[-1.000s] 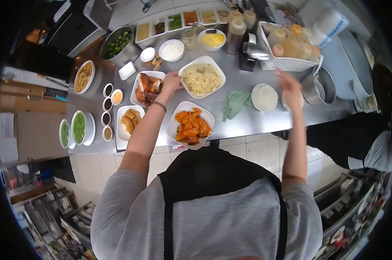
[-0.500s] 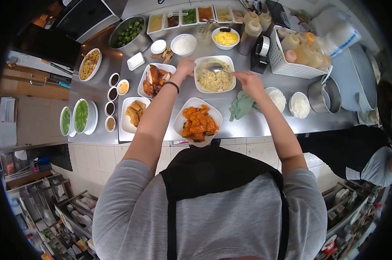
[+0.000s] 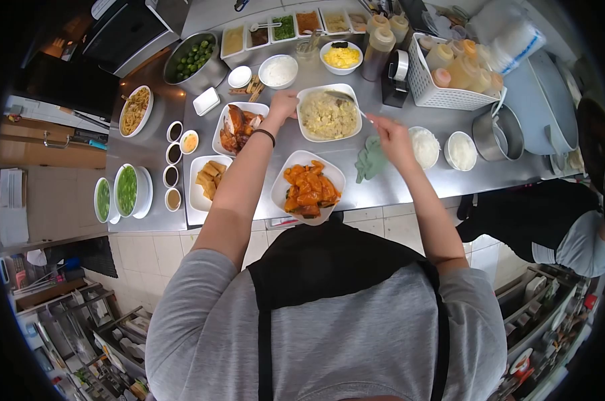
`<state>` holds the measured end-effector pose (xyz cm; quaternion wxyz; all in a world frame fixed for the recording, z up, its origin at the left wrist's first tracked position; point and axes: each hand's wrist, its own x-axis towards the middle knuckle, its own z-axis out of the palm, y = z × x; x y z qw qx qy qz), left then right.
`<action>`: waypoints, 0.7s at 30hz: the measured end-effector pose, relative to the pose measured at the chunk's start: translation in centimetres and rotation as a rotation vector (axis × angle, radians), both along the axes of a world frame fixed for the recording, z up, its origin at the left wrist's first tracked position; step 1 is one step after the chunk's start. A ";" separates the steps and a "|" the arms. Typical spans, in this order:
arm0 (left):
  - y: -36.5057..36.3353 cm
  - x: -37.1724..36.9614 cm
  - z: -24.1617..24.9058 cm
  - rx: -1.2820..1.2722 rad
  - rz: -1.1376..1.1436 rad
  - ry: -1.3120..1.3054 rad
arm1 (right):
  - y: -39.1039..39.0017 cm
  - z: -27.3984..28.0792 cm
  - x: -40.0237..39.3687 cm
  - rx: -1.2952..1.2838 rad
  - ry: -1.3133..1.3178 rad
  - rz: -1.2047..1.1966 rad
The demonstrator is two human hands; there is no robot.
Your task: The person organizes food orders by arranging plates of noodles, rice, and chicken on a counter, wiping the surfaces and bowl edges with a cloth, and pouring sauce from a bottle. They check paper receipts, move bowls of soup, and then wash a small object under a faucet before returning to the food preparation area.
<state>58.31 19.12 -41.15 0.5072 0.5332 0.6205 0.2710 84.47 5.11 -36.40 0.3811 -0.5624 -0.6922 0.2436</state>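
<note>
A square white bowl of pale yellow, lumpy food stands on the steel counter. At its left rim is my left hand, fingers closed on the edge. My right hand grips the handle of a metal spoon, whose head rests at the bowl's upper right part. A green cloth lies just left of my right hand. Nearer my body sits a white dish of orange-glazed pieces. Roasted meat in a white dish is left of my left hand.
Rice bowls, a metal pot and a white basket of bottles stand right. Left are sauce cups, green soup bowls, noodles and a pot of green produce. Another person is at the right.
The spoon's head has moved to the upper right of the bowl, and my right hand has shifted right and slightly down. My left hand stays at the rim.
</note>
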 end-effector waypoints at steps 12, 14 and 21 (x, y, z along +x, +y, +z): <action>0.7 -0.5 0.4 -0.231 -0.210 -0.080 | -4.3 5.1 7.0 -0.201 0.334 -0.170; -0.6 -0.1 1.7 -0.357 -0.255 -0.184 | -5.5 6.2 12.7 -0.111 0.312 -0.376; -0.9 -0.5 1.3 -0.459 -0.120 -0.410 | -3.4 4.1 32.4 -0.181 -0.664 -1.029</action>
